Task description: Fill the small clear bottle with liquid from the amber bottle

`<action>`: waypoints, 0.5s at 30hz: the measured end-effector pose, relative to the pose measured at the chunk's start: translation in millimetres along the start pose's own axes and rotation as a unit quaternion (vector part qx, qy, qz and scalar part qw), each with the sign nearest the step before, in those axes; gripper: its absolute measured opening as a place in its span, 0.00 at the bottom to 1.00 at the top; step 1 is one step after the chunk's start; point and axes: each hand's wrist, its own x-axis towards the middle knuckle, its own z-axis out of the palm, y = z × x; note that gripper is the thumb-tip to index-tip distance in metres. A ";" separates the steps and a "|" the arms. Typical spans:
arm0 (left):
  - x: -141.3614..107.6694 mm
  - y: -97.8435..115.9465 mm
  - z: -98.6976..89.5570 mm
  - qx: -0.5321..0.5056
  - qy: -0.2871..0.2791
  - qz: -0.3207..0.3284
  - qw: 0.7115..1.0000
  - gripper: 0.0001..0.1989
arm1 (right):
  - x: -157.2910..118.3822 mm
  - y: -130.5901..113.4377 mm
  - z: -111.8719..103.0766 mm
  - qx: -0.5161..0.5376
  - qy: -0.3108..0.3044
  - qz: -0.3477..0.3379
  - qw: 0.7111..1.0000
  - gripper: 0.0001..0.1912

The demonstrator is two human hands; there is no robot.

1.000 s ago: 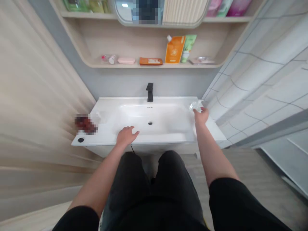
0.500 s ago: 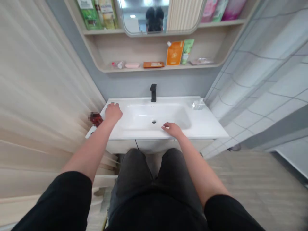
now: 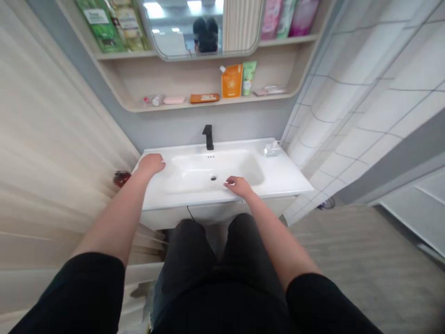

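Observation:
My left hand (image 3: 152,164) is over the left end of the white sink counter (image 3: 292,178), its fingers curled in and a tiny white bit showing at the fingertips; what it holds, if anything, is too small to name. Over the front part of the basin (image 3: 194,174), near the drain (image 3: 213,178), is my right hand (image 3: 239,185), with thumb and fingers bent and a gap between them, nothing visible in it. A black faucet (image 3: 208,137) stands behind the basin. At the counter's right back corner sits a clear dispenser bottle (image 3: 272,149).
Above the counter hangs a shelf (image 3: 139,109) with an orange pouch (image 3: 232,81), a green tube (image 3: 248,78), an orange-brown packet (image 3: 204,98) and a pink bar (image 3: 174,100). A mirror (image 3: 177,28) is above it. A curtain (image 3: 52,139) borders the left; a dark red object (image 3: 122,179) is beside the counter.
My left hand has turned and its fingers have curled in, at the counter's left end. My right hand stays over the basin's front. The whole view has shifted, with the shelf and sink now further left.

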 end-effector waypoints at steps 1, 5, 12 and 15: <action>-8.7 13.9 4.8 0.002 -0.009 0.010 1.000 0.17 | -0.7 -0.5 0.3 0.012 -0.006 -0.001 1.000 0.14; -58.7 79.4 29.4 -0.023 -0.033 0.078 0.996 0.17 | -4.7 -12.6 5.9 0.127 -0.060 -0.038 0.989 0.26; -100.3 142.7 51.8 -0.160 -0.069 0.185 0.967 0.11 | 3.7 -59.2 33.6 0.245 -0.147 -0.115 0.951 0.55; -96.5 139.8 68.9 -0.242 -0.070 0.173 0.952 0.10 | 6.9 -62.9 43.0 0.226 -0.131 -0.106 0.959 0.49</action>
